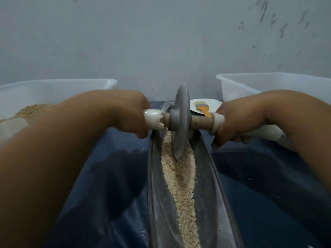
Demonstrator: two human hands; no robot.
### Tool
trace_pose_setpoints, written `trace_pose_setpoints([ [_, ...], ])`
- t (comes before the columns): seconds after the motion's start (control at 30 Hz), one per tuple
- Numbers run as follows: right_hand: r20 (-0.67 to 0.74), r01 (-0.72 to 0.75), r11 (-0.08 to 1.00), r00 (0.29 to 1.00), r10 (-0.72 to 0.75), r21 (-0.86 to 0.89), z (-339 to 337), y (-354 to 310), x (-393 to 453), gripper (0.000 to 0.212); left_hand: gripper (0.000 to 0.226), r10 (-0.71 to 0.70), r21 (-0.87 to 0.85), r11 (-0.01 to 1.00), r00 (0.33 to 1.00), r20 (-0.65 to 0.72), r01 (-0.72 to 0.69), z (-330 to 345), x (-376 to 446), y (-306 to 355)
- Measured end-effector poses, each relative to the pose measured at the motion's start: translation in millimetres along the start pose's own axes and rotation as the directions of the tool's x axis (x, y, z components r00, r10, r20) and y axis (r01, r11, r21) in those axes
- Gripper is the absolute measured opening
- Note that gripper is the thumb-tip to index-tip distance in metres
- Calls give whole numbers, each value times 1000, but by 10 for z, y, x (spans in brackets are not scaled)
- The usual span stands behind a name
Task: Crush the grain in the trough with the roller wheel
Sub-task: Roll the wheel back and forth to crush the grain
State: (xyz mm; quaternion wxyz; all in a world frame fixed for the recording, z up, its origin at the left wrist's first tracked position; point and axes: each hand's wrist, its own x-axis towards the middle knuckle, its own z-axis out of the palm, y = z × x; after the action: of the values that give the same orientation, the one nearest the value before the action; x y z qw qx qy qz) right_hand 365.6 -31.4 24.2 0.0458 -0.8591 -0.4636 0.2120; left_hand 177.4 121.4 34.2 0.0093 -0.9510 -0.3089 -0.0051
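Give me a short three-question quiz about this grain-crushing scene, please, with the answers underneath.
1. True or false: only one hand grips the axle of the roller wheel.
2. Which item lies on the white plate beyond the wheel? A) a spoon B) a yellow-handled brush C) a knife
3. Fill the gap: the wheel's lower edge sits in the grain inside the metal ____.

Key:
1. False: the left hand and the right hand each grip a white-wrapped end of the axle.
2. B, the yellow-handled brush.
3. trough.
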Motion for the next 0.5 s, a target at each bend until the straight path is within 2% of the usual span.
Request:
trace_pose_setpoints([
  [0.07, -187, 31, 999, 982, -38, -43, -43, -74, 72, 27, 18, -24, 30, 999, 973, -230, 32, 101, 55, -16],
  [0.1, -308, 50, 995, 948, -75, -88, -50, -97, 116, 25, 17, -32, 40, 998, 940, -339, 48, 151, 83, -21],
  [0.13, -409, 56, 989, 906, -106, -134, -52, -116, 150, 25, 18, -35, 39, 998, 911, -410, 56, 189, 106, -27],
  [0.17, -445, 51, 986, 888, -117, -159, -58, -123, 160, 25, 20, -32, 34, 998, 901, -432, 52, 210, 127, -38],
  [0.2, -398, 46, 988, 912, -102, -147, -69, -118, 154, 25, 22, -24, 34, 999, 917, -397, 41, 211, 141, -57],
  [0.27, -146, 4, 998, 989, -12, -61, -82, -121, 78, 29, 25, 2, 14, 1000, 973, -232, 1, 183, 146, -94],
  [0.3, -46, -23, 999, 999, 21, -41, -85, -126, 37, 31, 25, 10, -6, 1000, 988, -156, -11, 170, 145, -101],
  [0.33, -23, -26, 998, 999, 25, -51, -86, -124, 15, 33, 24, 13, -18, 1000, 992, -128, -15, 169, 145, -108],
  [0.37, -82, -12, 997, 997, 6, -80, -80, -121, 27, 32, 23, 12, -17, 1000, 988, -153, -14, 188, 147, -109],
  [0.4, -205, 2, 992, 978, -28, -127, -72, -120, 57, 29, 22, 5, -8, 1000, 976, -216, -7, 222, 148, -108],
  [0.47, -481, -11, 970, 870, -110, -242, -53, -156, 116, 25, 23, -16, 6, 1000, 928, -371, 20, 293, 159, -104],
  [0.5, -551, -32, 957, 823, -139, -289, -47, -188, 120, 24, 23, -28, -3, 1000, 912, -409, 30, 311, 169, -103],
])
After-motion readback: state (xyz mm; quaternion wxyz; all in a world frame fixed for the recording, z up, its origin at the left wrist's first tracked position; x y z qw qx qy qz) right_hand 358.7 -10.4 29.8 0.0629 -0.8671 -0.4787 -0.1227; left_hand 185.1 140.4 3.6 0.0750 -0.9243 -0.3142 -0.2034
